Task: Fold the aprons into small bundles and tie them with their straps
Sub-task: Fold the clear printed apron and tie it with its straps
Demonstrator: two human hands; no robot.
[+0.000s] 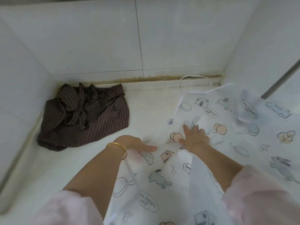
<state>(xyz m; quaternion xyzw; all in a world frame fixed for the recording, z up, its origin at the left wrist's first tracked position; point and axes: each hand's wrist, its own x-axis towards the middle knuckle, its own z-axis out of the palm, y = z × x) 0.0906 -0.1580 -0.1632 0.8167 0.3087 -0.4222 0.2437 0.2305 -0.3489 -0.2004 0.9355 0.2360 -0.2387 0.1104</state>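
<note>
Printed apron (219,143) lies under the flat, straight-fingered left hand (138,144) and right hand (194,137).

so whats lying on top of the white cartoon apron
On the white cartoon apron lie both hands: the left hand rests flat at its left edge, the right hand presses spread fingers on a fold. Whatever lies beneath the cloth is hidden.

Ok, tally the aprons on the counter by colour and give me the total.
brown striped apron, bundled: 1
white printed apron, spread out: 1
Total: 2
</note>
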